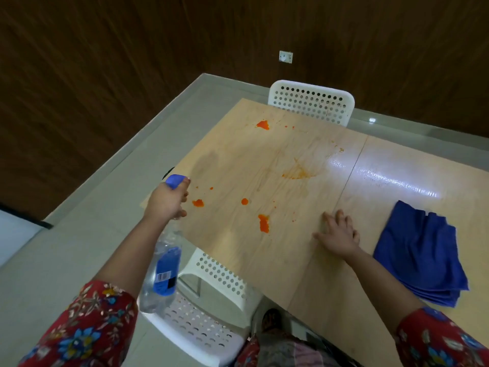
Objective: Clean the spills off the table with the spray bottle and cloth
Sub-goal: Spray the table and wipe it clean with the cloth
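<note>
Off the left edge of the desk (277, 263), the left hand (166, 201) grips the spray bottle (162, 271) by its neck. The fingers are curled round it under the blue trigger head, which points towards the desk top. The bottle is clear plastic with a blue label, hanging tilted below the wrist; how much liquid it holds cannot be told. The right hand (337, 234) lies flat on the desk with fingers spread and holds nothing. It sits just beside the seam where two desk panels meet.

To the right of that hand, apart from it, the blue cloth (420, 255) lies folded in several soft layers on the right panel.

The desk is pale wood-grain laminate, glossy enough to carry a bright streak of light. Orange spills (264, 223) dot the left panel: a long blob nearest the right hand, two smaller ones near the left hand, one at the far edge, and a thin smeared patch (297, 173) in the middle. A darker damp-looking area (209, 160) shows near the left edge.

A white perforated plastic chair (312, 102) stands at the far side and another (201, 321) at the near left corner. The floor (105, 221) is grey tile, and the walls (105, 62) are dark wood panelling with a white socket (285, 56). Both sleeves (87, 327) are red with a floral print.
</note>
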